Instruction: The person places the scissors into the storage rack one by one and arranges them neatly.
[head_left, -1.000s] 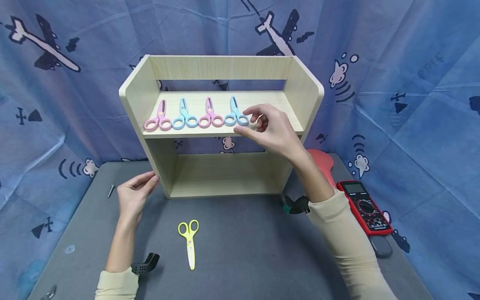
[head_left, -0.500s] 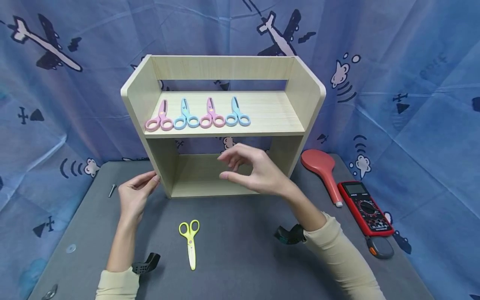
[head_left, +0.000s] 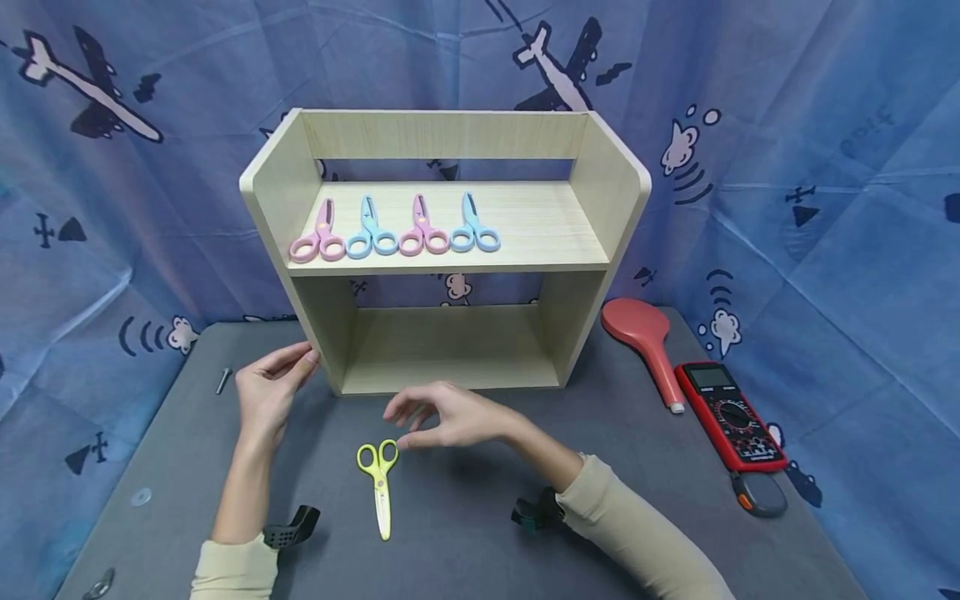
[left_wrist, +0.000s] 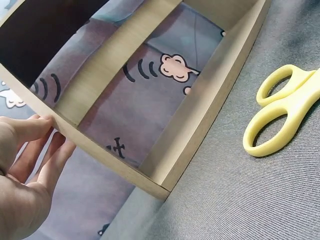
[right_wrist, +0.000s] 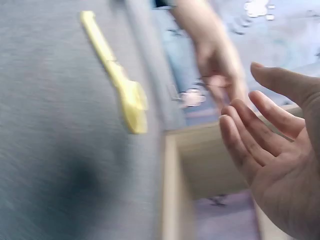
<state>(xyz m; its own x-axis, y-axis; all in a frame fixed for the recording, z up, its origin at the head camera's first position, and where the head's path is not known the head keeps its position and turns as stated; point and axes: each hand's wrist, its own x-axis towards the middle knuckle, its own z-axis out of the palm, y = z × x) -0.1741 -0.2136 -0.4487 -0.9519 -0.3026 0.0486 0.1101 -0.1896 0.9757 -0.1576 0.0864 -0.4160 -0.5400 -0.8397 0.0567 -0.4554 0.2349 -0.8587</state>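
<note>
My left hand (head_left: 266,396) steadies the pale wooden shelf (head_left: 450,347) by the front edge of its left side panel, thumb and fingertips against the wood. Yellow scissors (head_left: 378,483) lie on the grey table, handles toward the shelf and blades toward me. Over the table, just right of the handles, is my right hand (head_left: 461,419), its fingers loosely bent and holding nothing. Two pink scissors (head_left: 422,227) and two light blue scissors (head_left: 471,225) alternate in a row along the upper board, blades pointing back. In the right wrist view the yellow scissors (right_wrist: 117,75) look blurred.
At the right lie a red paddle-shaped thing with a handle (head_left: 648,342) and a red multimeter (head_left: 731,415). A small bolt (head_left: 223,381), a washer (head_left: 141,497) and a metal piece (head_left: 99,585) lie at the left. A blue printed curtain (head_left: 787,167) hangs behind.
My right hand has left the rightmost blue scissors on the upper board and come down and left to beside the yellow scissors. The left hand stays at the side panel.
</note>
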